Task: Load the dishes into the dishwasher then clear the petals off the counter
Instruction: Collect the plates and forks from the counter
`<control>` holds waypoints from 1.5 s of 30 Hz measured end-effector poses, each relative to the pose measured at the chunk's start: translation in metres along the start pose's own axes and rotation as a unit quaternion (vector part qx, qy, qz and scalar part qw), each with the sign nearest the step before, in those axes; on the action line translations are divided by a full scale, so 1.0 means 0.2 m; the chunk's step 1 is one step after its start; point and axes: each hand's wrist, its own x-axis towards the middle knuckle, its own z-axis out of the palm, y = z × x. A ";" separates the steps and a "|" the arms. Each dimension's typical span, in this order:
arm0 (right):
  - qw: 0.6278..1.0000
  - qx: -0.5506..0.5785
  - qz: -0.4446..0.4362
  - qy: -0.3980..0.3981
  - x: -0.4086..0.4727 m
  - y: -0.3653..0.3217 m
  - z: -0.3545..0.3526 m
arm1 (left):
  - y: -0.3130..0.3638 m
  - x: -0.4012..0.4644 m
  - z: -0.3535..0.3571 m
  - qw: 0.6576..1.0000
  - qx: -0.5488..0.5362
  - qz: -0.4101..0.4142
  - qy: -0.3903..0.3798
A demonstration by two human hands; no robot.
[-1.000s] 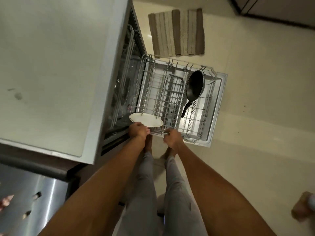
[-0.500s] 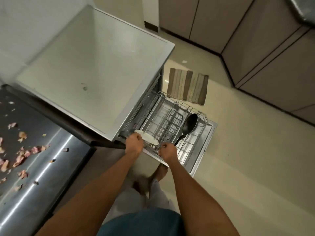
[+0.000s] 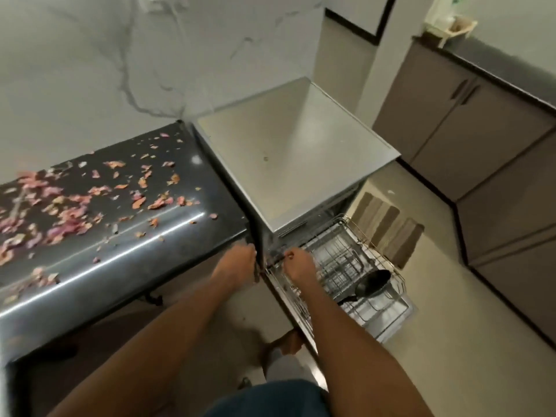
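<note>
A half-second ago the left hand point(image 3: 237, 261) held a white plate at the rack point(image 3: 346, 266); now no plate shows, so it is probably loaded; whether either hand is wide or holding something, I cannot tell; the right hand point(image 3: 298, 263) sits at the wire rack's near edge. Lower right, a matte black pan point(image 3: 373, 282) lies in the rack; papery pink petals point(image 3: 60, 206) litter the glossy dark desk point(image 3: 135, 266), left.
</note>
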 end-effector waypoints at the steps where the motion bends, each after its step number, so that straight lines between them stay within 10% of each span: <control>1: 0.999 -0.023 -0.032 0.000 -0.03 -0.07 0.01 | -0.05 -0.07 -0.05 1.000 0.012 0.000 0.021; 20: 0.828 -0.306 -0.453 -0.127 -0.62 -1.43 0.58 | -1.06 -1.12 -0.52 0.952 0.087 -0.255 0.147; 45: 0.599 -0.376 -0.641 -0.298 -0.69 -2.42 1.52 | -1.85 -1.47 -0.58 0.778 -0.094 -0.577 0.230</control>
